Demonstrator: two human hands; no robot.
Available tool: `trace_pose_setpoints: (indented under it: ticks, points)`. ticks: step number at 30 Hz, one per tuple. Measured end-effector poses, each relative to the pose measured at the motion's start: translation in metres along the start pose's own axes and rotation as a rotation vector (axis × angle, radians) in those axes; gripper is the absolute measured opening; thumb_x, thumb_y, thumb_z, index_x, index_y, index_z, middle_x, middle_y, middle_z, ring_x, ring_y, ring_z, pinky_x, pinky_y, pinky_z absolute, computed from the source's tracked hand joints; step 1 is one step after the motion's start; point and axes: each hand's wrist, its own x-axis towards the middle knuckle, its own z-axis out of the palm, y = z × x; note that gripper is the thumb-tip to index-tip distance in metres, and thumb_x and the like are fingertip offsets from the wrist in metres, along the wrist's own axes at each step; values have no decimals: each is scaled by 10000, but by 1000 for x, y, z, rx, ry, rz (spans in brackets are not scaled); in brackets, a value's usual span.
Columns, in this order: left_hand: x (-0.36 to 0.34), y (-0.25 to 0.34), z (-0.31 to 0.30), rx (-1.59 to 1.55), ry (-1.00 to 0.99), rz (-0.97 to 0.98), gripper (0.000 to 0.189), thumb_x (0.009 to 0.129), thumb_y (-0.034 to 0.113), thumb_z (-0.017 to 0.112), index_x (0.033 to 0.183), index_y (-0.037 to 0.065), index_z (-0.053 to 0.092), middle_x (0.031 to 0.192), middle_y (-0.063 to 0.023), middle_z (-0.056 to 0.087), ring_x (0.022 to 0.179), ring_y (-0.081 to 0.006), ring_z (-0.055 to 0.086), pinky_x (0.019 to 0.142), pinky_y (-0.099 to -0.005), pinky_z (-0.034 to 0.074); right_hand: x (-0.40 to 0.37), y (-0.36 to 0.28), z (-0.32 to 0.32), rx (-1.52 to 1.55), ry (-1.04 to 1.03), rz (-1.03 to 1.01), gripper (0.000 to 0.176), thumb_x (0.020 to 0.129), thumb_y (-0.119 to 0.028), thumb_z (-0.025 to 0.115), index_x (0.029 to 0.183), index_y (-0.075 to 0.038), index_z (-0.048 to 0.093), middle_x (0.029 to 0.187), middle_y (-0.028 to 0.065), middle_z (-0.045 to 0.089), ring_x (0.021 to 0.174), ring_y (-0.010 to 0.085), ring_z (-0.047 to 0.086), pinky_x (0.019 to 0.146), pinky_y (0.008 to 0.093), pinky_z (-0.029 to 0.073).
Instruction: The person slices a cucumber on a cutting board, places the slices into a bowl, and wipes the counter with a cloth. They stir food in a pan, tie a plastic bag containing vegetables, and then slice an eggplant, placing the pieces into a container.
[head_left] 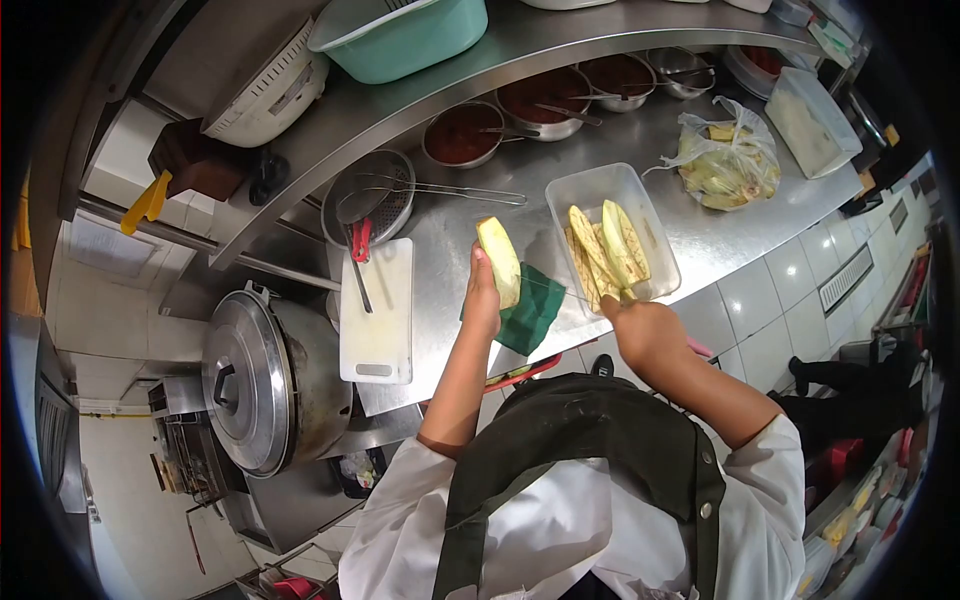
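My left hand (482,297) is closed round a pale, peeled piece of eggplant (500,262), held upright above the steel counter. My right hand (648,335) grips a knife (568,292); its thin blade points left toward the eggplant, and a bit of pink handle shows behind the fist. Just beyond the right hand stands a clear plastic container (660,230) with several long, seeded eggplant slices (622,245) in it. A dark green cloth (533,312) lies on the counter under the blade, partly hidden by the held piece.
A white cutting board (376,330) lies left, beside a colander (345,190) with strainers. Steel bowls of red sauce (462,140) line the back beneath a shelf (300,160). A plastic bag of peelings (728,160) sits right. A large lidded pot (250,380) stands left.
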Motion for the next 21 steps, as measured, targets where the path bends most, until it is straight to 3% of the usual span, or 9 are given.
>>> trace_pose_setpoints:
  ticks: [9,12,21]
  points:
    - [1,7,5,-100,41,-7,554,944,461,242,1326,63,292,1220,-99,449,1076,-193,479,905,-328,393,-2,-13,-7,-18,-36,-3,131,714,-25,507,845,-25,506,669,162,612,647,308,628,561,383,499]
    - [5,4,-3,-159,29,0,567,937,476,253,1318,59,300,1192,-97,473,1055,-197,496,897,-333,399,-10,0,3,16,-51,37,230,705,-39,494,933,-24,513,646,159,592,609,313,608,543,400,483]
    - [3,11,5,-198,71,-65,594,925,503,268,1275,31,354,1148,-100,506,1030,-197,512,878,-332,411,-11,-5,2,8,-47,24,137,722,-55,520,856,-28,507,691,151,616,685,303,629,600,384,497]
